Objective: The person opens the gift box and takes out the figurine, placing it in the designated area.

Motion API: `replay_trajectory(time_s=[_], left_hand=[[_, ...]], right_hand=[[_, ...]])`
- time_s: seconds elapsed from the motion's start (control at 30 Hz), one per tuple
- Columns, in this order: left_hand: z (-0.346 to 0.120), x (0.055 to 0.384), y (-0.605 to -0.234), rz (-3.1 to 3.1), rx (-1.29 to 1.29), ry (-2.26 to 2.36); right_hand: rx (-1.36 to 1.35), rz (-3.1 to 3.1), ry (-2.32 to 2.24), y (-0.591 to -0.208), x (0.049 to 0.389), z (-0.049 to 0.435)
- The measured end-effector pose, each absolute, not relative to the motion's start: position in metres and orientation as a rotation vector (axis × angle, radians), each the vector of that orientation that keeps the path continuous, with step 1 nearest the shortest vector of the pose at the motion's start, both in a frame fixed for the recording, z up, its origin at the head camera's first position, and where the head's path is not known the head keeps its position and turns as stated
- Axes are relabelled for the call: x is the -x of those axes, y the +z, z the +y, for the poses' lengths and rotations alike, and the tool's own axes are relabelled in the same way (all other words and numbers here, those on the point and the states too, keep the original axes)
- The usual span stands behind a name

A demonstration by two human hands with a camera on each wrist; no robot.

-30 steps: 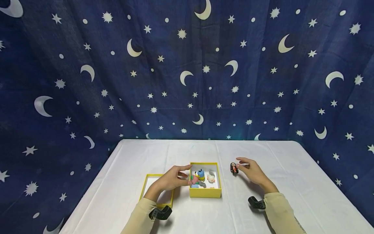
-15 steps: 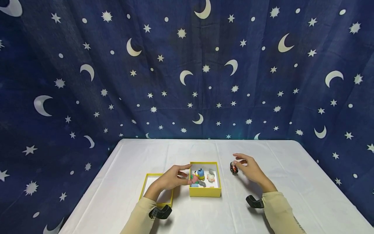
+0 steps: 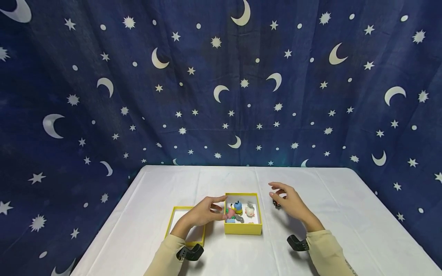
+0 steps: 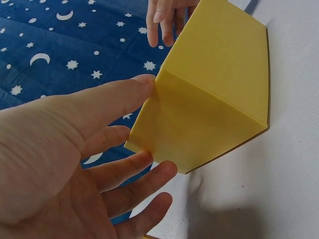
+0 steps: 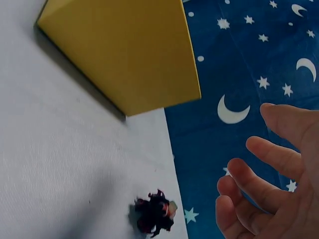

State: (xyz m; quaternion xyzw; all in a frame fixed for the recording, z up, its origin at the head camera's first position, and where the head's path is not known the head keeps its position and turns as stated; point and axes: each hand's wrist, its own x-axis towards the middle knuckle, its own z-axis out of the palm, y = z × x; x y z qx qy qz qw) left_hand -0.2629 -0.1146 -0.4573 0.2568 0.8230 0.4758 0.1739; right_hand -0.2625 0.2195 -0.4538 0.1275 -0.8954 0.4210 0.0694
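My left hand (image 3: 198, 215) spans the left wall of an open yellow box (image 3: 243, 229); in the left wrist view the thumb (image 4: 142, 79) touches one corner while the other fingers reach the far edge, loosely extended. Inside the box lie several small toy figures, among them a blue one (image 3: 238, 207), a pink one (image 3: 230, 213) and a white one (image 3: 249, 211). To the right of the box, my right hand (image 3: 293, 203) hovers with relaxed, parted fingers, holding nothing. Under its thumb, a small dark toy figurine (image 5: 155, 213) with red parts sits on the white tablecloth, partly hidden in the head view.
The yellow-edged box lid (image 3: 170, 222) lies inside-up left of the box, partly under my left wrist. A white cloth covers the table (image 3: 345, 214). Behind it hangs a dark blue curtain (image 3: 207, 69) with moons and stars.
My right hand has shifted left over the figurine, which it now partly covers; the figurine stays about where it was. The left hand and the box have stayed in place.
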Motion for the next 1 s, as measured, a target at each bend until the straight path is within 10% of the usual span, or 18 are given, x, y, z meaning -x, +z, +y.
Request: replay_trajectory(time_s=[1.0], left_hand=[[-0.113,0.264,-0.456,2.344,-0.695,1.343]], right_hand=[[-0.643,-2.727,1.449,-0.461,0.251,0.172]])
